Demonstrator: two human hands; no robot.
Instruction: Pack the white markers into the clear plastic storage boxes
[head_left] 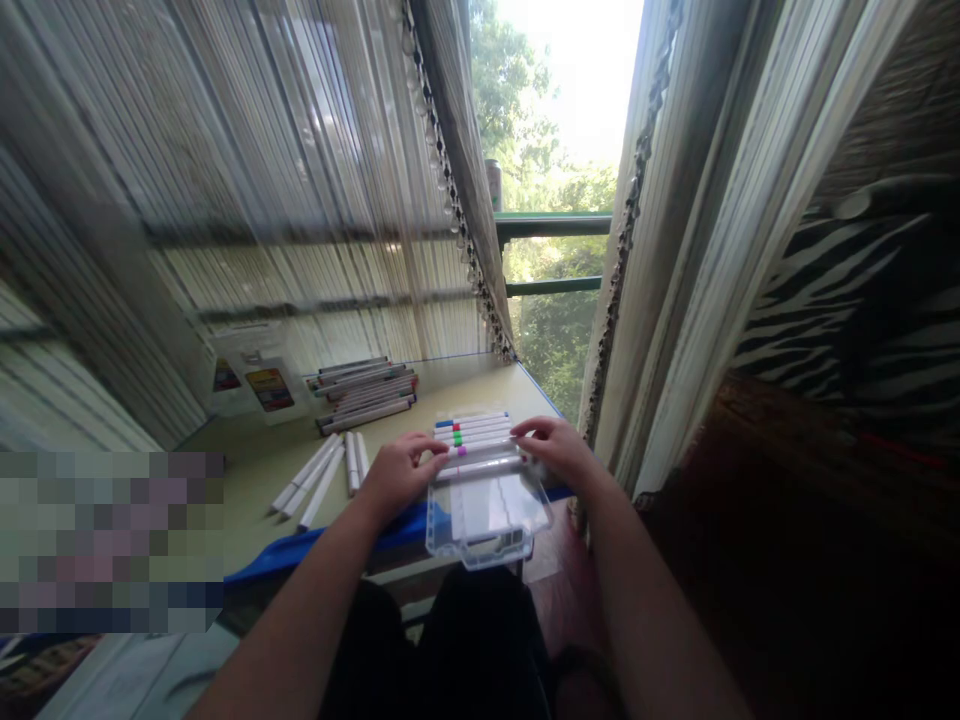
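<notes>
A clear plastic case (487,520) lies open at the table's near edge, partly overhanging it. Its far half holds a row of white markers (474,432) with coloured caps. My left hand (401,475) rests at the left end of that row, fingers curled onto a marker's end. My right hand (559,450) sits at the right end, fingertips pinching the same row. Both hands seem to press a white marker (480,465) into the case.
Several loose white markers (319,478) lie left of my left hand. A pile of dark-capped markers (365,393) sits further back. Printed cards (259,380) lean on the striped curtain (225,180). A window (559,250) opens ahead; the table's edge has blue trim (300,550).
</notes>
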